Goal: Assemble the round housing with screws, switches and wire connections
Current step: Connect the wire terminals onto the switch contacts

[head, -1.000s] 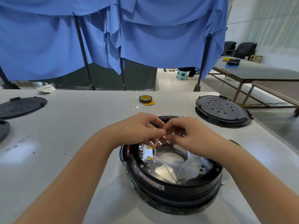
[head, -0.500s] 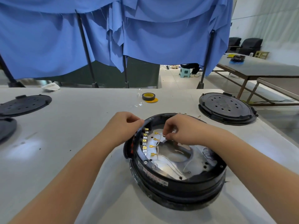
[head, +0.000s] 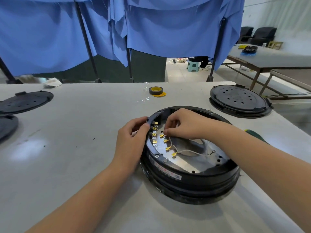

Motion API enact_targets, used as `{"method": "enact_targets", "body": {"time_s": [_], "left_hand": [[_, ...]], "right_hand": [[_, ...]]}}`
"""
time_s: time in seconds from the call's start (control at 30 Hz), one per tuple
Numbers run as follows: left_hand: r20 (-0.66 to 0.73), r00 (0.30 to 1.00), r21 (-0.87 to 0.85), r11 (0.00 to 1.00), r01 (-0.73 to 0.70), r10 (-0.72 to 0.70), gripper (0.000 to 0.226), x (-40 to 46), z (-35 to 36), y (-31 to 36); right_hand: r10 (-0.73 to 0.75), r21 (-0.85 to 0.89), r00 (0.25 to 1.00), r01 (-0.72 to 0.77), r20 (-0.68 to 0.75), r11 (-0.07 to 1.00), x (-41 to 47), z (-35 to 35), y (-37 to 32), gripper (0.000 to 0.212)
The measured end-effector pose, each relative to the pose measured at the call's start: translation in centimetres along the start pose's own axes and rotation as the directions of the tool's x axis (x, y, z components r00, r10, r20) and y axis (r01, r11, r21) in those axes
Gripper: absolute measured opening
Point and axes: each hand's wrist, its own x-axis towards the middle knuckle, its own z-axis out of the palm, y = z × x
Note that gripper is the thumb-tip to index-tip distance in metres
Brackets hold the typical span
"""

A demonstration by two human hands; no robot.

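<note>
the round housing (head: 190, 167) sits open side up on the counter (head: 70, 148) right in front of me. my left hand (head: 133, 140) curls its fingers over the housing's left rim, by the row of brass terminals (head: 155, 133). my right hand (head: 183, 125) reaches inside, fingertips pinched together on a white wire (head: 188, 152) just above its brass connectors (head: 166, 140). a tape roll (head: 155, 90) lies farther back.
</note>
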Motion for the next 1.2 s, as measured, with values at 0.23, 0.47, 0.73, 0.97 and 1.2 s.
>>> {"method": "enact_targets", "body": {"time_s": [0.23,0.47,0.73,0.97,1.2], "left_hand": [[-0.008,0.996,0.086,0.992,-0.091,0.092,0.028,-0.6,0.1,-0.7],[-0.012,0.988,0.18,0.972,-0.151,0.155,0.03,-0.3,0.0,-1.1],[0.016,0.978,0.182,0.961,-0.209,0.21,0.032,-0.5,0.0,-1.2],[0.018,0.979,0.185,0.961,-0.203,0.204,0.044,-0.5,0.1,-1.1],[0.02,0.977,0.206,0.955,-0.211,0.212,0.048,-0.5,0.0,-1.1]], "right_hand": [[-0.025,-0.028,1.0,0.025,0.01,0.999,-0.2,0.4,-0.1,0.01],[0.053,0.074,0.994,-0.046,-0.1,0.996,0.4,0.7,0.0,0.014],[0.162,0.214,0.985,-0.145,-0.065,0.966,0.9,1.0,-0.4,0.017],[0.188,0.237,0.982,-0.174,-0.037,0.956,1.0,0.9,-0.5,0.016],[0.197,0.23,0.98,-0.186,-0.023,0.955,1.1,0.8,-0.7,0.018]]}}
